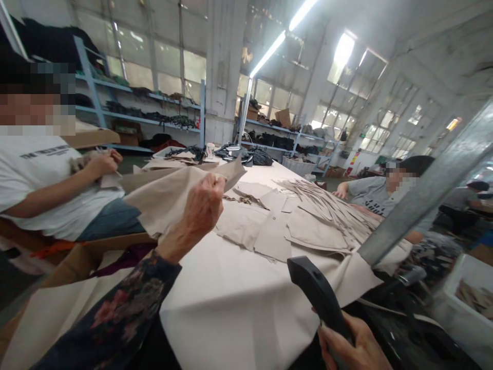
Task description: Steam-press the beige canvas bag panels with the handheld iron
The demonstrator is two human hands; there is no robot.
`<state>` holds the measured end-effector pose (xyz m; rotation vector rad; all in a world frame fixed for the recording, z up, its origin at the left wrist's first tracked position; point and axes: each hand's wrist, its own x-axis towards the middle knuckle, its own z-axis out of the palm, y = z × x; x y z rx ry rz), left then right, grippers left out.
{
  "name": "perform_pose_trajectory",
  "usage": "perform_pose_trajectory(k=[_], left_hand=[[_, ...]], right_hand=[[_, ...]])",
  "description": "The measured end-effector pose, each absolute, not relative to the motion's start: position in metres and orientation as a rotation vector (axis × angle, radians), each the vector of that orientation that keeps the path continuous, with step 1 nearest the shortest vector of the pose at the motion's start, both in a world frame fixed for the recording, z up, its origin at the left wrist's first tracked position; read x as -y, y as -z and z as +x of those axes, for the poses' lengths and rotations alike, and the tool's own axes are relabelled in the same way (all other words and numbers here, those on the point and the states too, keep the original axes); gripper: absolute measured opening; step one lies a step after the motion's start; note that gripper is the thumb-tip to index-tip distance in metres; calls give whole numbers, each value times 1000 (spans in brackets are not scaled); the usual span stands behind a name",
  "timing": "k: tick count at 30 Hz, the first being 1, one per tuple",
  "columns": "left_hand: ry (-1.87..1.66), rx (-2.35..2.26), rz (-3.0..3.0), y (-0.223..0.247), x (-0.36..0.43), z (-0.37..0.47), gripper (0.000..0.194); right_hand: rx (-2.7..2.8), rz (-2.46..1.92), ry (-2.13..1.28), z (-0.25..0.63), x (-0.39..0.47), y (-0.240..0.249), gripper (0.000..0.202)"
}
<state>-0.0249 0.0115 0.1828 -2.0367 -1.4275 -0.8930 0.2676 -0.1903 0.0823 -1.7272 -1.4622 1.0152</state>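
My left hand (204,210) is raised over the table's left side, its fingers closed on the edge of a beige fabric piece (169,192) that hangs to the left. At the lower right, my right hand (352,341) is wrapped round a black handheld tool (318,288), whose head points up and left. Pale cloth (239,298) covers the table and drapes over its near edge. Flat beige cut pieces (273,234) lie on it beyond my hands, with a heap of long beige strips (335,205) at the right.
A slanting metal post (427,192) rises at the table's right edge. People sit at left and right. A cardboard box (73,267) with fabric stands at lower left, a white bin (450,293) at right. Dark bundles (262,155) lie at the table's far end.
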Motion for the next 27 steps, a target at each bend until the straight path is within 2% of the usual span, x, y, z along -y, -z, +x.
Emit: perform_pose_trajectory(k=[2,6,10,17,27], left_hand=[[677,1281,-2165,-151,-7,-18,29],[314,1134,-2496,-50,10,3,30],[392,1180,-2658,22,39,10,30],[959,1164,-2693,39,55,-10,28],[1037,1134,-2747,44,55,-13,33]], right_hand=[[1460,-1690,-1064,267,188,-79,31],[1471,-1670,-1112,261,185,-78,29],[1436,-1690,-1174,251,181,-83,23],[1431,-1719,-1288,231,164,-82,14],[1525,-1908,-1364,187,127,-71,12]])
